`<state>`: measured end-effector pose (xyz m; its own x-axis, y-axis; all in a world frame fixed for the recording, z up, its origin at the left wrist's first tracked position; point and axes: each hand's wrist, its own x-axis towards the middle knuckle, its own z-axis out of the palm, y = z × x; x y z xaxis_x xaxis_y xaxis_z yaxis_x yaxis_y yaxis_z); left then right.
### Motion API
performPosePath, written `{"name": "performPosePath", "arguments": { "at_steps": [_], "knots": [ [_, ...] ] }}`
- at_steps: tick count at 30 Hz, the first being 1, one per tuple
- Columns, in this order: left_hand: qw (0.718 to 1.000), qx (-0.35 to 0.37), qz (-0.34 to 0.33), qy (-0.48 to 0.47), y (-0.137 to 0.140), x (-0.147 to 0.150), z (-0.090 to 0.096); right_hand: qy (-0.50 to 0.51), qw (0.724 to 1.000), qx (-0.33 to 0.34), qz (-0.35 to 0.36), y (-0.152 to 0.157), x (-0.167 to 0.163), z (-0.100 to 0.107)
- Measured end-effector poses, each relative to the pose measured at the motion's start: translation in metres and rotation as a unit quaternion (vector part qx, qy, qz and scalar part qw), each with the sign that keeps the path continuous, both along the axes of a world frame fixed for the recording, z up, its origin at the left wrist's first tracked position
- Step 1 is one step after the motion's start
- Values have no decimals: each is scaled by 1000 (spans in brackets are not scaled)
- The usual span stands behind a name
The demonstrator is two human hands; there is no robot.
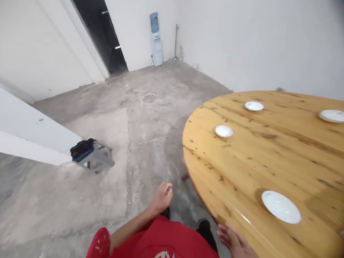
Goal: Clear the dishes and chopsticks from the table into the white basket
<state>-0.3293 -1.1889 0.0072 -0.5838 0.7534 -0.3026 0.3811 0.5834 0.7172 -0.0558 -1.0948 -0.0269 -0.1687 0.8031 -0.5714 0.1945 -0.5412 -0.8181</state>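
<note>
My left hand hangs in front of my red shirt, above the floor, its fingers curled into a loose fist with nothing visible in them. At the near edge of the round wooden table is my right hand, fingers stretched out and partly cut off by the frame; whether it touches the edge I cannot tell. The white plate nearest that hand lies on the tabletop to its upper right. Farther back are a small white dish, another small dish and a white plate at the right border.
A grey plastic stool with dark items on it stands beside a white pillar on the left. A water dispenser is against the far wall, right of a dark doorway. Bare concrete floor stretches between.
</note>
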Motion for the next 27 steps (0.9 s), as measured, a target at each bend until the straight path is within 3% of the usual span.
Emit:
{"name": "performPosePath", "arguments": {
  "at_steps": [3,6,9,14,21,24,27],
  "knots": [
    [998,-22,63,-5,-23,-36,1,3,997,4,-82,22,-59,8],
    [996,0,92,-8,-22,-57,-3,22,998,-11,-55,38,-106,22],
    [998,29,47,-5,-7,-73,-13,19,999,-25,-24,47,-143,26],
    [998,67,-10,0,37,-118,-20,25,998,-45,-34,68,-200,11],
    [993,81,-89,-22,142,-229,3,75,992,-63,-85,138,-295,-9],
    [997,36,-64,-24,163,-283,2,92,990,-58,-84,173,-341,-7],
    [999,2,35,1,169,-328,-8,70,997,-35,-8,208,-386,4]
  ]
}}
